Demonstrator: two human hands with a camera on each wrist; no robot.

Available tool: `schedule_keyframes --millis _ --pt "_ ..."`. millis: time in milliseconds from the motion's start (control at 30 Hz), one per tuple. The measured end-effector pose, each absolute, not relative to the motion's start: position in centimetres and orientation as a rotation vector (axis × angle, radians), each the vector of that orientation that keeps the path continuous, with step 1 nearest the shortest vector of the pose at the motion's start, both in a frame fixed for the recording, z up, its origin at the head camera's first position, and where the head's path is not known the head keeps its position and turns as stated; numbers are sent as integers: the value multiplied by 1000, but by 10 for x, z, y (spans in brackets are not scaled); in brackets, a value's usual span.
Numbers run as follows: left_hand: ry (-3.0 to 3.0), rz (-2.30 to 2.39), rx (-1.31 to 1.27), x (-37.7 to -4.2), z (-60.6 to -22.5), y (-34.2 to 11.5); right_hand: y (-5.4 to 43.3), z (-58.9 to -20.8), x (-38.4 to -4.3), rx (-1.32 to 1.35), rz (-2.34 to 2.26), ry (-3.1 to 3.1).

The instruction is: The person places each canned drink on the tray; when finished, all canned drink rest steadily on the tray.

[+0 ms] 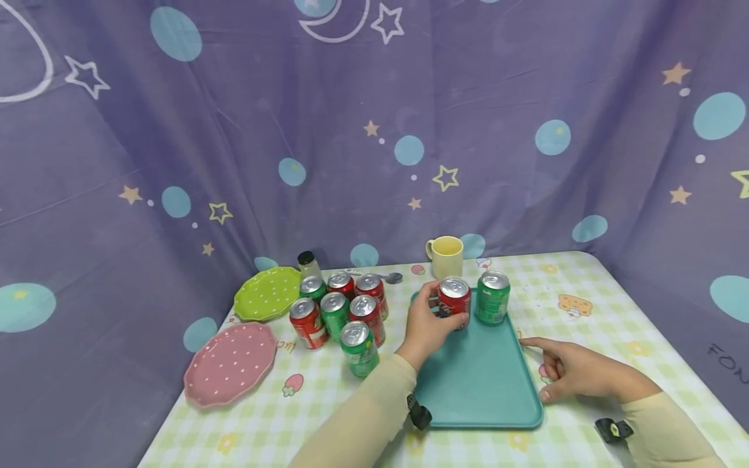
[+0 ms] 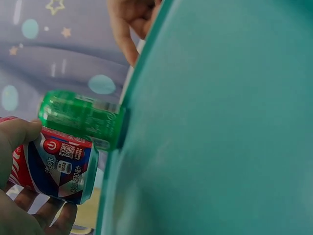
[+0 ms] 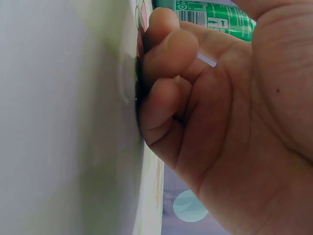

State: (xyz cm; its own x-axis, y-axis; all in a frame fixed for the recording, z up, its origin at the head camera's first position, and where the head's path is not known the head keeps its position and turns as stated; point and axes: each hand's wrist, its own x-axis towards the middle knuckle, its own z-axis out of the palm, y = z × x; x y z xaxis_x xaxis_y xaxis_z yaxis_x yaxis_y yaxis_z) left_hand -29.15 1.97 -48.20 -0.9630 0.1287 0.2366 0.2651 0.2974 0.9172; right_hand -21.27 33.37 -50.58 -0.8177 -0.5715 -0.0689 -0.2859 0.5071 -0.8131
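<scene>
My left hand (image 1: 430, 325) grips a red soda can (image 1: 454, 296) over the far part of a teal tray (image 1: 480, 383). In the left wrist view, thumb and fingers wrap the can (image 2: 58, 164), and a gap shows between its base and the tray. Right beside it a green soda can (image 1: 493, 299) stands upright at the tray's far right corner. My right hand (image 1: 585, 370) rests by the tray's right edge, index finger stretched to the rim and thumb near the close corner. Its other fingers are loosely bent against the tablecloth in the right wrist view, holding nothing.
Left of the tray stands a cluster of several red and green cans (image 1: 335, 312). A pink plate (image 1: 231, 364) and a green plate (image 1: 268, 294) lie farther left. Along the back are a black-lidded jar (image 1: 309, 265), a spoon (image 1: 393, 278) and a yellow mug (image 1: 447, 258).
</scene>
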Motion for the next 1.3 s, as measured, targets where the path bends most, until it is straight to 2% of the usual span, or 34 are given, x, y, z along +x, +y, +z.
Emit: schedule_keyframes --millis 367,1300 --pt "-2498 -1738 -270 -311 -492 31 331 -505 -215 -732 -1232 2412" --pt "-2481 -1682 -287 -320 -495 47 332 -505 -212 -704 -1232 2410"
